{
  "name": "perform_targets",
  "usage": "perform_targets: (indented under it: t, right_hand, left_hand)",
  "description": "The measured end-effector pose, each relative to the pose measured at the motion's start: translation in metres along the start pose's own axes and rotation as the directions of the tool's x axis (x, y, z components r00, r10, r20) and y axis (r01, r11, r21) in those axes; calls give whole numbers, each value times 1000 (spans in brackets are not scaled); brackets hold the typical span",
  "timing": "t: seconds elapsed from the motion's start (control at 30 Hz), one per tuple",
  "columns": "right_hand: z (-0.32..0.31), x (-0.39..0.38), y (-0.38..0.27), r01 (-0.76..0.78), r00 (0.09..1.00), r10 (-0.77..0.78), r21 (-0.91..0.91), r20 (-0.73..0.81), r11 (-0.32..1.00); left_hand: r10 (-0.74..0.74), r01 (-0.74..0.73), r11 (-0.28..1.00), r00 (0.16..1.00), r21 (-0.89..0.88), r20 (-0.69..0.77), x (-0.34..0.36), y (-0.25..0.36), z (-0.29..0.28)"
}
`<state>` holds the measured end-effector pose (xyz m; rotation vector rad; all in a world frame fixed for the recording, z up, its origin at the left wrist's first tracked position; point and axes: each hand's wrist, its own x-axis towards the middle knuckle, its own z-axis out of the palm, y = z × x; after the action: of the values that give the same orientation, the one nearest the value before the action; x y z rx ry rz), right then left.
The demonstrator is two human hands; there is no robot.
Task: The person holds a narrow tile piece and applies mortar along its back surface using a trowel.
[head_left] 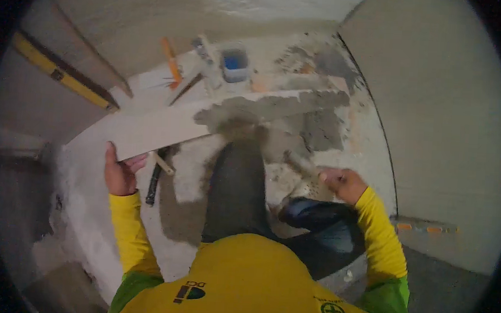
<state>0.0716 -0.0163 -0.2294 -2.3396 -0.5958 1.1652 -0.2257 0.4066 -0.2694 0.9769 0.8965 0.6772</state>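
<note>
A long pale slab (156, 126) lies across the floor before me, with grey mortar (247, 108) spread unevenly over its right part. My left hand (122, 173) is at the slab's near left corner, fingers apart and holding nothing; whether it touches the edge I cannot tell. In my right hand (344, 184) is a trowel (300, 163), blurred, its far end pointing up and left toward the mortar. Next to the left hand, a hammer (154, 181) with a black handle rests on the floor, partly near the slab's lower edge.
A tub (234, 75) with something blue inside stands beyond the slab, beside an orange-handled tool (170, 59). A yellow spirit level (62, 77) and a wooden strip (92, 49) lean at the left wall. Another level (428, 228) lies at right. Mortar stains the far right floor.
</note>
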Motion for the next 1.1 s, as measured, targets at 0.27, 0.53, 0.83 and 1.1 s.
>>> perform_targets:
  t: [0.27,0.53,0.83,1.1]
  right_hand:
    - [-50,47,175,-451,847,478,160,-232,878]
    - [77,133,315,-256,903,342,312,-262,915]
    - [54,138,292,-425,897,349,-308,-273,851]
    - [70,109,314,-730,606,278,-383,-745,566]
  left_hand:
    - [41,-38,998,996,43,-75,13,2,8]
    - [39,-12,990,981,142,-189,9,14,14]
    - [102,-81,986,985,147,-141,8,18,11]
    - [105,-87,986,987,145,-121,14,14,7]
